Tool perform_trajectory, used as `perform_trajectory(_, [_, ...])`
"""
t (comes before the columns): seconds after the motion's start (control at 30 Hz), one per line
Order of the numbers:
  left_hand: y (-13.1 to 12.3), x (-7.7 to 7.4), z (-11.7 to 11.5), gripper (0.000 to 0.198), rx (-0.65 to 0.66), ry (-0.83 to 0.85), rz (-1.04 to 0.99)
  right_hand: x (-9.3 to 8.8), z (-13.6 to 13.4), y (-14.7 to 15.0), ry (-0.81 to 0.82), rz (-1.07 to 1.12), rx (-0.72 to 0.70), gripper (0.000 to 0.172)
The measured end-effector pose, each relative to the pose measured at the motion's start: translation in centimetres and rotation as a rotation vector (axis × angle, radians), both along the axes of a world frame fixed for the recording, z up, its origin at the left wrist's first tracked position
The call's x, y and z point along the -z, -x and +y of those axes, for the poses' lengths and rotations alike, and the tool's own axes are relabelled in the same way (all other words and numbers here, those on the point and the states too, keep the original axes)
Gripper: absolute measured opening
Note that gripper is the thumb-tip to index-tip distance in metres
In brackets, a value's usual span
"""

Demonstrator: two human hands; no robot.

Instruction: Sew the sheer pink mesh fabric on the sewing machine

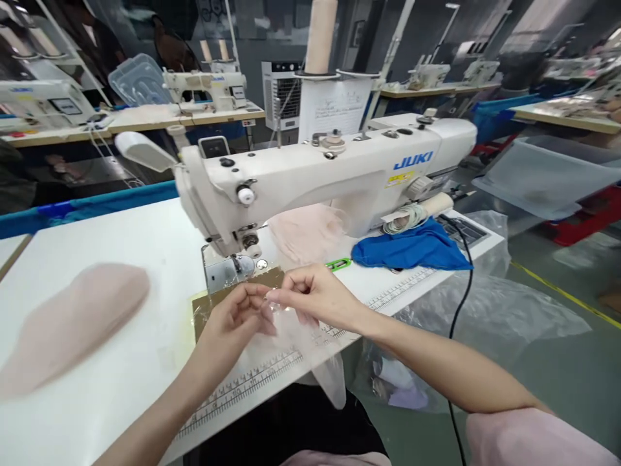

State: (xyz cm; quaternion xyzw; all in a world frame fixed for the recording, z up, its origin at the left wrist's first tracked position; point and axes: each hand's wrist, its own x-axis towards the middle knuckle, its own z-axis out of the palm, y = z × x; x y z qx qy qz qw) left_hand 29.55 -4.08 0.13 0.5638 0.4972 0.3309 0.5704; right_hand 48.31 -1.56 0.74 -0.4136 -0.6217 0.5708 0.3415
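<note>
My left hand (231, 319) and my right hand (313, 294) meet in front of the needle of a white sewing machine (310, 171). Both pinch the top edge of a sheer pale pink fabric piece (301, 353) that hangs over the table's front edge. The fingers of both hands are curled closed on it. A brown cardboard-like patch (213, 301) is taped on the table under my hands, just before the presser foot (235, 264).
A stack of pale pink pieces (72, 323) lies at the left on the white table (121, 246). More pink fabric (305, 233) sits behind the needle, a blue cloth (412, 249) and green snips (338, 263) at the right. A black cable (458, 304) hangs off the table.
</note>
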Motion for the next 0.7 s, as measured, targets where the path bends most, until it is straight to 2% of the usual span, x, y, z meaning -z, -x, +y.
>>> perform_trajectory(0.1, [2.4, -0.7, 0.0, 0.02, -0.026, 0.118, -0.051, -0.3, 0.1, 1.0, 0.123, 0.035, -0.157, 0.035])
perform_trajectory(0.23, [4.2, -1.5, -0.2, 0.021, 0.053, 0.197, -0.105, 0.2, 0.7, 2.7, 0.236, 0.06, -0.332, 0.034])
perform_trajectory(0.37, [4.9, -0.3, 0.4, 0.037, 0.084, 0.107, 0.091, 0.9, 2.3, 4.1, 0.256, 0.066, -0.339, 0.036])
perform_trajectory(0.47, [5.4, 0.7, 1.3, 0.035, 0.098, 0.076, 0.215, 1.2, 3.9, 4.3, 0.231, 0.004, -0.412, 0.032])
perform_trajectory(0.57, [5.9, 0.7, 2.2, 0.031, 0.123, 0.088, 0.238, 1.1, 5.5, 4.3, 0.2, -0.15, -0.489, 0.024])
perform_trajectory(0.7, [5.9, 0.5, 2.9, 0.036, 0.145, 0.109, 0.257, 0.9, 6.7, 4.5, 0.193, -0.345, -0.481, 0.014])
